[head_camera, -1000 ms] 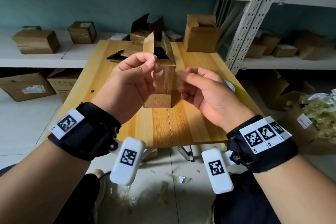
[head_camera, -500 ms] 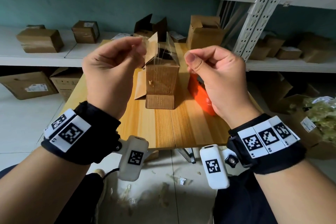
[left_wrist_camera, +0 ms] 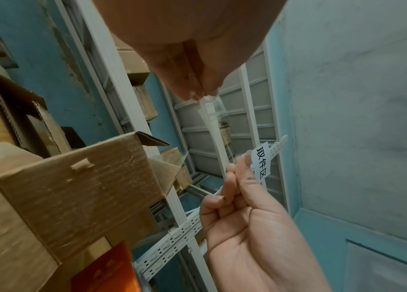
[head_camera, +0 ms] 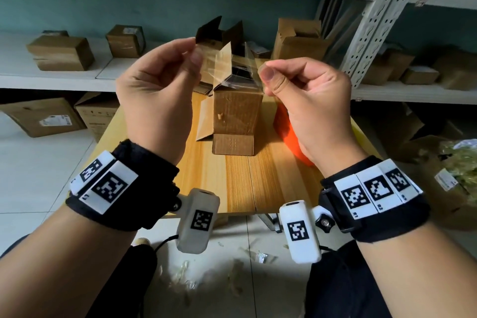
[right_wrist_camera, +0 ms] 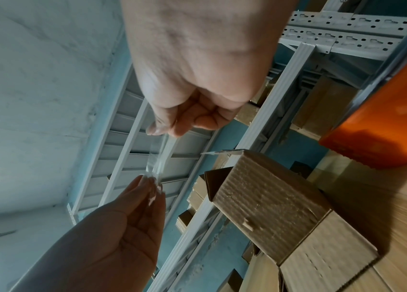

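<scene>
A strip of clear tape (head_camera: 227, 64) is stretched between my two hands, in the air above an open brown cardboard box (head_camera: 236, 113) whose flaps stand up. My left hand (head_camera: 195, 58) pinches the tape's left end between thumb and forefinger. My right hand (head_camera: 264, 75) pinches the right end the same way. The left wrist view shows the tape (left_wrist_camera: 212, 122) running from the left hand (left_wrist_camera: 197, 94) down to the right hand (left_wrist_camera: 237, 164). In the right wrist view the tape (right_wrist_camera: 161, 156) spans the right hand (right_wrist_camera: 162, 132) and the left hand (right_wrist_camera: 152, 181).
The box stands on a small wooden table (head_camera: 240, 183), with an orange object (head_camera: 286, 131) beside it, partly hidden by my right hand. White shelves (head_camera: 64, 77) behind hold several cardboard boxes. A perforated metal upright (head_camera: 374, 18) rises at right. Scraps litter the floor (head_camera: 232, 273).
Both hands have risen from in front of the box to above it and moved apart, drawing the tape out between them.
</scene>
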A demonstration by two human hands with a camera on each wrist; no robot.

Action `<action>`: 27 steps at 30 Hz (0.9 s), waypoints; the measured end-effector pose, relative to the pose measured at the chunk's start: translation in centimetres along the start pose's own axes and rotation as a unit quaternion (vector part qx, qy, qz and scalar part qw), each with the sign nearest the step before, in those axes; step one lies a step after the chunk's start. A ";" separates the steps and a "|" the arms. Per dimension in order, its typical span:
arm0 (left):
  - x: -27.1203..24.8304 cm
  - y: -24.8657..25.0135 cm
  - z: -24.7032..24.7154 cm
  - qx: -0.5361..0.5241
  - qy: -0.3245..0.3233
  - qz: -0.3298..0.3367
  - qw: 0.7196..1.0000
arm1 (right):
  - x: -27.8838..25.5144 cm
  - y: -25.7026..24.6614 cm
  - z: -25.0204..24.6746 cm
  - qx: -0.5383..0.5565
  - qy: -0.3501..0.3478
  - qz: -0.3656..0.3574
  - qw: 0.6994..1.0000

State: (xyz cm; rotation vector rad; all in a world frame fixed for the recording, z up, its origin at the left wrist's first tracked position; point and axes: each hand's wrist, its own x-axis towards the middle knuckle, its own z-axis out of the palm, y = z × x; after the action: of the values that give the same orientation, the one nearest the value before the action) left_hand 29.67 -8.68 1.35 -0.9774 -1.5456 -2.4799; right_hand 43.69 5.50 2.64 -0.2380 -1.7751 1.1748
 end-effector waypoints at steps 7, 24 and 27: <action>-0.3 -0.4 -0.3 0.069 -0.014 0.030 0.997 | -0.5 0.1 0.1 -0.006 -0.005 -0.002 1.000; 3.1 -0.7 -1.2 0.006 -0.057 -0.056 0.997 | 1.6 1.3 -0.6 0.145 0.018 0.034 0.989; 3.3 -0.9 -0.9 0.027 -0.050 -0.103 0.993 | 2.1 1.5 -1.1 0.225 0.013 0.082 0.971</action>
State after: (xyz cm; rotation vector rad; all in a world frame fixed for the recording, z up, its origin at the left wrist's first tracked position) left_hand 26.27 -8.08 2.22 -0.9941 -1.8215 -2.5411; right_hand 43.00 8.18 2.77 -0.1293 -1.4388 1.6488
